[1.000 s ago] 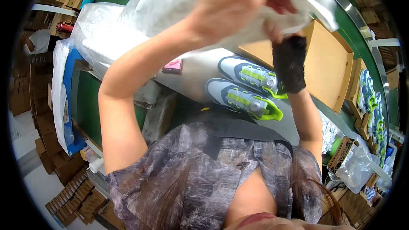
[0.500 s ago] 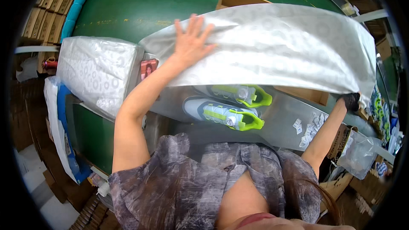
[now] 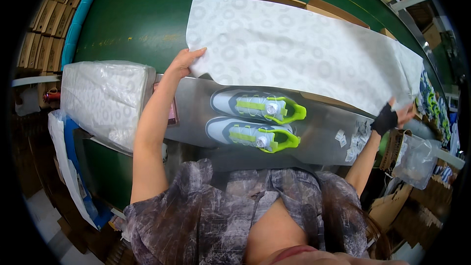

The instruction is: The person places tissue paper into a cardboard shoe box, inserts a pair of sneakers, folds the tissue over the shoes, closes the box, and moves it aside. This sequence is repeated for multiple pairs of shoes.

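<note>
A wide sheet of white wrapping paper [image 3: 294, 39] with a pale grey ring pattern lies over an open cardboard box [image 3: 338, 13], hiding most of it. My left hand [image 3: 188, 62] is closed on the paper's near left corner, thumb on top. At the crumpled right end, my right hand [image 3: 398, 116], in a black fingerless glove, touches the paper with its fingers apart. Between my arms, two light blue-grey sneakers [image 3: 252, 133] with lime-green trim and dial laces lie side by side on a grey metal surface [image 3: 319, 135], toes to the left.
A plastic-covered stack of patterned paper [image 3: 105, 100] stands at the left, beside a phone [image 3: 172, 113]. Small white packets [image 3: 360, 140] lie near my right forearm. A clear plastic bag [image 3: 417, 162] hangs at the right. Beyond the box runs a green surface [image 3: 147, 14].
The paper has come down flatter over the box. My left hand went from lying spread on it to gripping its left corner. My right hand's fingers now show, and both sneakers are uncovered.
</note>
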The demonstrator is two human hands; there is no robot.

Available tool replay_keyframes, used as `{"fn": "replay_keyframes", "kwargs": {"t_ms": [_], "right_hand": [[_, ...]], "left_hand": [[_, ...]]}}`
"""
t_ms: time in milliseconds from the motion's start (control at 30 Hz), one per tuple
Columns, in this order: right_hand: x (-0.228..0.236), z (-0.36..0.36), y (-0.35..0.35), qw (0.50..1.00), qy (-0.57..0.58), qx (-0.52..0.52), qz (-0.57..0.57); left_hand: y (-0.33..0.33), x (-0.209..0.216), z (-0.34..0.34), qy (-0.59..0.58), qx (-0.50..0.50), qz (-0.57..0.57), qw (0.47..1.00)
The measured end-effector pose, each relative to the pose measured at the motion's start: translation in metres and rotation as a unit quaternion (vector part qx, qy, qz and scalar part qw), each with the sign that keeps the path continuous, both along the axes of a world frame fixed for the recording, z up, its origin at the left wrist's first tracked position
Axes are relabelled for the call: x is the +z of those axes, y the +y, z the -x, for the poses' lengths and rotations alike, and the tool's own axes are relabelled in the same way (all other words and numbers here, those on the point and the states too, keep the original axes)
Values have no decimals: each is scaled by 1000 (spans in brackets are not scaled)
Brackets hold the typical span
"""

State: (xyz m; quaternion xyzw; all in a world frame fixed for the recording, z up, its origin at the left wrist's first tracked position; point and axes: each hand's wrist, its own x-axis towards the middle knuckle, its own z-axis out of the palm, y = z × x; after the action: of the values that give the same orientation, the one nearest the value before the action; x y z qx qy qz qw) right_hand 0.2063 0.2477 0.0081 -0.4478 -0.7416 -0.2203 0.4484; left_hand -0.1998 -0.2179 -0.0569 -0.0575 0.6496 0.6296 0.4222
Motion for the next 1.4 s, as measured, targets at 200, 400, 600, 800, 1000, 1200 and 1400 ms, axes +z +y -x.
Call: {"fn": "replay_keyframes", "kwargs": {"t_ms": [200, 400, 600, 800, 1000, 1200, 1400], "right_hand": [[-15, 33, -20, 919, -258, 14, 296], [15, 50, -174, 739, -376, 518, 211], [-20, 54, -274, 667, -402, 608, 152], [71, 79, -246, 665, -479, 521, 238], [93, 137, -193, 562, 57, 480, 671], [2, 222, -167, 788, -107, 367, 484], [-63, 260, -234, 404, 94, 492, 765]], "left_hand": [[4, -26, 11, 76, 8, 76, 994], [6, -31, 0, 56, 50, 79, 994], [45, -63, -41, 319, -9, 181, 930], [34, -42, -27, 502, 2, 226, 835], [16, -15, 4, 560, 23, 214, 800], [23, 58, 19, 507, 22, 42, 861], [116, 81, -48, 280, -158, -179, 930]]}}
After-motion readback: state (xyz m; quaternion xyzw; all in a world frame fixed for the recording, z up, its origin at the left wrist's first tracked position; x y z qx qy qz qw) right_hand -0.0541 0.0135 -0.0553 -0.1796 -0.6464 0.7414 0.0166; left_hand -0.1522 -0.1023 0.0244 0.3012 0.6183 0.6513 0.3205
